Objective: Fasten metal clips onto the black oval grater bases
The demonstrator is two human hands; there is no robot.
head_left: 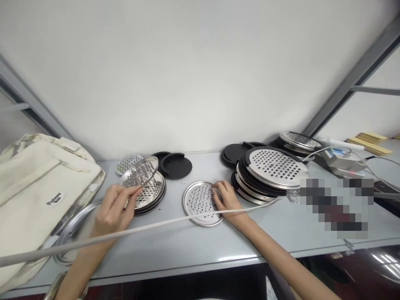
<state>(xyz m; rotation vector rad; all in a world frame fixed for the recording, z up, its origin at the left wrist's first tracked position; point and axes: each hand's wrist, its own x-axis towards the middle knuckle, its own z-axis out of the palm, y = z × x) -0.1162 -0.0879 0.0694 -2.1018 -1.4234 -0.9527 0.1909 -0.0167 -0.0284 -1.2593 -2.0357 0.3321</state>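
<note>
My left hand [115, 208] pinches the rim of a round metal grater disc [139, 173] and holds it tilted above a stack of similar discs [153, 193]. Flat on the table lies another grater disc [200, 202] with rows of raised holes. At its right rim, my right hand [229, 200] grips the edge, thumb over the top and fingers curled together. Beside that hand stands a taller stack of grater discs with black rings [270, 171]. Behind the left stack are a loose perforated disc [128, 163] and black round plates [176, 166].
A white cable [168, 223] crosses in front of both wrists. Cream canvas bags [40, 183] lie at the left, over a clear ring-rimmed lid [73, 227]. To the right are more stacked discs [300, 141], a small white device [340, 158] and a pixelated patch. A wall closes off the back.
</note>
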